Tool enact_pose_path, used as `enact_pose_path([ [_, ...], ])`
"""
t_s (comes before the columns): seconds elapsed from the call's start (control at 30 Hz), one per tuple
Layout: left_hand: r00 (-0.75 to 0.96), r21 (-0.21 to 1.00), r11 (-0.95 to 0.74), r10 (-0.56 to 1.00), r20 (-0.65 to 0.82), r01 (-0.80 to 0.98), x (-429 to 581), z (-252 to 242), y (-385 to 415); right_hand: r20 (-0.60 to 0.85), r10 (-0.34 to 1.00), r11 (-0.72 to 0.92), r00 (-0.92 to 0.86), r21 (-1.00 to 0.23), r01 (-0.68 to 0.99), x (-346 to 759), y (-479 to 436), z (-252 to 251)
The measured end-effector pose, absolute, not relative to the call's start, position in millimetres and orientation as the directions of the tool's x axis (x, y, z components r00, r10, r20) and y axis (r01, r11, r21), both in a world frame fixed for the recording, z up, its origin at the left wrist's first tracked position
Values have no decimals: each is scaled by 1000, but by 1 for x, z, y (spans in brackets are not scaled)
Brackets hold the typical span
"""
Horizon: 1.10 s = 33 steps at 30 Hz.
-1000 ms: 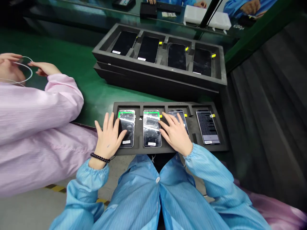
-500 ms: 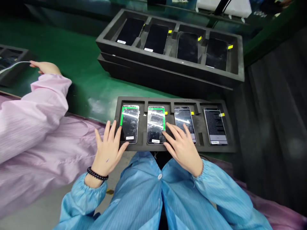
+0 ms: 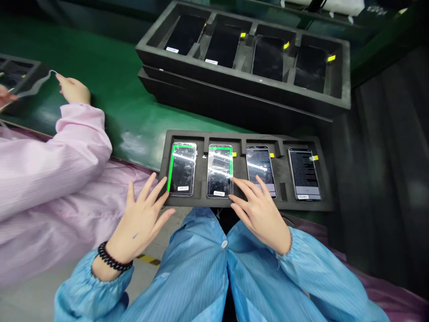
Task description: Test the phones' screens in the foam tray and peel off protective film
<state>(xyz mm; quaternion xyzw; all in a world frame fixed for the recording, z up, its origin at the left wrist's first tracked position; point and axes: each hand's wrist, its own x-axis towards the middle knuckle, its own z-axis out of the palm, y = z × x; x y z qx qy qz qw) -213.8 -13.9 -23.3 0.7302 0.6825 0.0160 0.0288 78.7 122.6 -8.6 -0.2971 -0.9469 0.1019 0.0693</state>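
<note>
In front of me a black foam tray [image 3: 197, 201] holds several smartphones in a row. The leftmost phone [image 3: 182, 172] shows a green band along its top and left edge. My left hand [image 3: 140, 219] has its fingers spread, one fingertip at that phone's lower left edge. The second phone [image 3: 218, 174] has green along its top and part of its right edge. My right hand [image 3: 261, 212] is open, with fingertips at the right edge of this phone. Its other fingers lie over the lower part of the third phone [image 3: 258, 167], which shows lines of text. Text also fills the rightmost phone [image 3: 304, 172].
Behind stands a stack of deeper black foam trays [image 3: 241, 74] with dark-screened phones and yellow tabs. At left, a co-worker's hand [image 3: 75, 89] in a pink sleeve holds a white cable [image 3: 36, 85] near another tray [image 3: 20, 71]. The green table [image 3: 117, 98] lies between.
The green on the leftmost phone now runs farther down its left edge. My left hand has moved down and left; my right fingertip has risen along the second phone's right edge.
</note>
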Motion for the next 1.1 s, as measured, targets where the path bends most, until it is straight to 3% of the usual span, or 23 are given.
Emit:
enact_pose_path([
  [0.23,94,185,-73,990,-107,980,-234,-16,5,11,544,778,-839,-380,499,69,146,-7],
  [0.37,99,254,-81,993,-59,964,-250,-13,3,41,497,797,-867,-417,437,78,153,-6],
  [0.63,110,249,-115,993,35,962,-260,-20,-8,127,406,873,-905,-347,343,96,154,-13],
  [0.93,51,339,-67,997,56,938,-254,-34,-11,146,350,904,-925,-312,293,82,155,-20],
  [1.1,-20,361,-31,990,137,932,-250,-53,-19,182,330,917,-926,-294,269,86,158,-22],
])
